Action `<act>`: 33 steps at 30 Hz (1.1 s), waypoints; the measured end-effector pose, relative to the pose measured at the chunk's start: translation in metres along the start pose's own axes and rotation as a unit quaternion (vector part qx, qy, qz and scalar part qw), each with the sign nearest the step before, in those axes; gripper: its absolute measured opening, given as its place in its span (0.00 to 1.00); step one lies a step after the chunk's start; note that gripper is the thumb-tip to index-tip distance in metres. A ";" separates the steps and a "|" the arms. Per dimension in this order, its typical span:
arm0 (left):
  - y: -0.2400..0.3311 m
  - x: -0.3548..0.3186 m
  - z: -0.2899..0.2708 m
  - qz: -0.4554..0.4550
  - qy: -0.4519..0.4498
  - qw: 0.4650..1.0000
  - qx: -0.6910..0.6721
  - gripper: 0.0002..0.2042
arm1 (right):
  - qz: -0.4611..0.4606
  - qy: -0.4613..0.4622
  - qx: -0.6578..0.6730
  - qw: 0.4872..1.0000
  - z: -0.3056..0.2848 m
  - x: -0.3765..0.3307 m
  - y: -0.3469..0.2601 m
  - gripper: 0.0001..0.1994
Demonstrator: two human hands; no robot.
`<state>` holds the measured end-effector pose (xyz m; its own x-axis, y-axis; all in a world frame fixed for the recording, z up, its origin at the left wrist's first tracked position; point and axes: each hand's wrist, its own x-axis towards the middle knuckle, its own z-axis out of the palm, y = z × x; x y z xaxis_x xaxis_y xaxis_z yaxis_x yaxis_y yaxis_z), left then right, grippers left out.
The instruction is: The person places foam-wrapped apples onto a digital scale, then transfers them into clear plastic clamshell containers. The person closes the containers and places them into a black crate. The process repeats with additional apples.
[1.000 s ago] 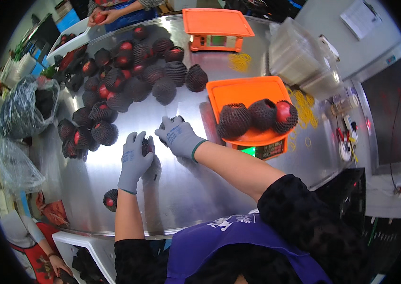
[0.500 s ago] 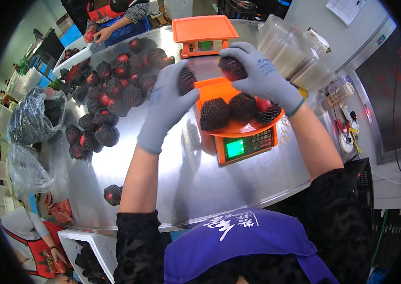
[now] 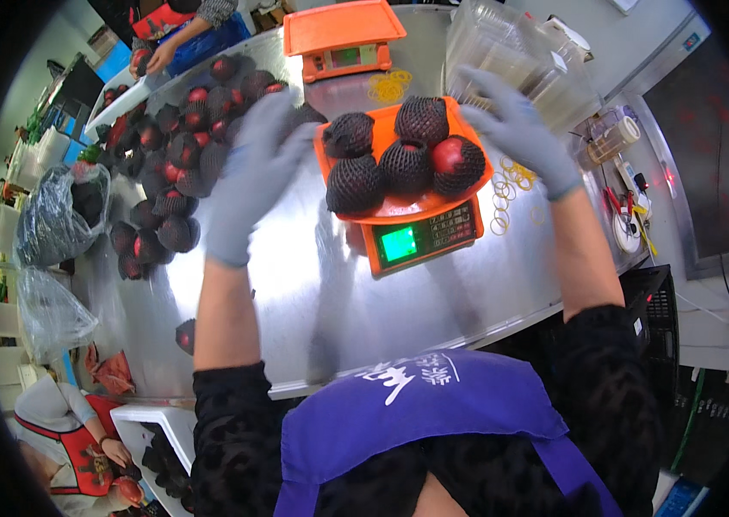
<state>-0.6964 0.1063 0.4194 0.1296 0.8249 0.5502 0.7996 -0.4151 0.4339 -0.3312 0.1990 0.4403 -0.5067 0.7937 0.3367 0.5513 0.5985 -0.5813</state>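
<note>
Orange scale tray (image 3: 468,185), netted fruit (image 3: 403,155), between open gloved hands.

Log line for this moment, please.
left hand: open, over table | right hand: open, beside scale | orange scale tray: five netted fruits

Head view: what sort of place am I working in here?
Most likely a fruit packing or sorting station. An orange weighing scale on a steel table carries five fruits in black foam nets, many more netted fruits are piled on the left, and clear plastic boxes are stacked behind.
</note>
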 end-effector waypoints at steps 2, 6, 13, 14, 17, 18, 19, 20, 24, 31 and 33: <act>-0.016 -0.050 -0.038 -0.193 0.044 0.962 -0.187 0.26 | 0.086 0.070 0.122 0.986 -0.019 -0.044 0.008 0.27; -0.079 -0.214 -0.107 -0.302 0.051 0.935 0.178 0.29 | 0.197 0.129 0.077 0.969 -0.017 -0.144 0.081 0.19; -0.102 -0.405 -0.102 -0.498 -0.032 0.841 0.210 0.35 | 0.382 -0.008 0.177 0.907 0.093 -0.251 0.049 0.11; -0.103 -0.398 -0.094 -0.506 -0.026 0.836 0.210 0.34 | 0.371 -0.014 0.178 0.911 0.102 -0.251 0.043 0.10; -0.105 -0.379 -0.084 -0.512 -0.015 0.839 0.184 0.33 | 0.346 0.056 0.243 0.904 0.090 -0.211 0.027 0.11; -0.108 -0.373 -0.082 -0.509 -0.009 0.843 0.172 0.32 | 0.323 0.075 0.240 0.912 0.080 -0.194 0.024 0.12; -0.113 -0.369 -0.082 -0.524 -0.003 0.843 0.124 0.31 | 0.299 0.093 0.238 0.919 0.069 -0.174 0.020 0.12; -0.119 -0.369 -0.077 -0.508 -0.004 0.853 0.122 0.32 | 0.277 0.113 0.236 0.925 0.058 -0.155 0.015 0.13; -0.119 -0.342 -0.042 -0.419 -0.018 0.895 0.150 0.31 | 0.109 0.155 0.165 0.968 0.042 -0.067 -0.018 0.14; -0.090 -0.261 0.023 -0.328 -0.038 0.929 0.166 0.29 | -0.050 0.154 0.092 0.983 0.060 0.027 -0.053 0.13; -0.093 -0.267 0.029 -0.318 -0.019 0.934 0.164 0.29 | -0.106 0.171 -0.019 0.979 0.062 0.029 -0.031 0.14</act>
<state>-0.7887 -0.0645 0.2111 -0.4170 0.8800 0.2275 0.8579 0.2983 0.4183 -0.4039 0.1969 0.4224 -0.3640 0.6371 0.6795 0.4851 0.7524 -0.4456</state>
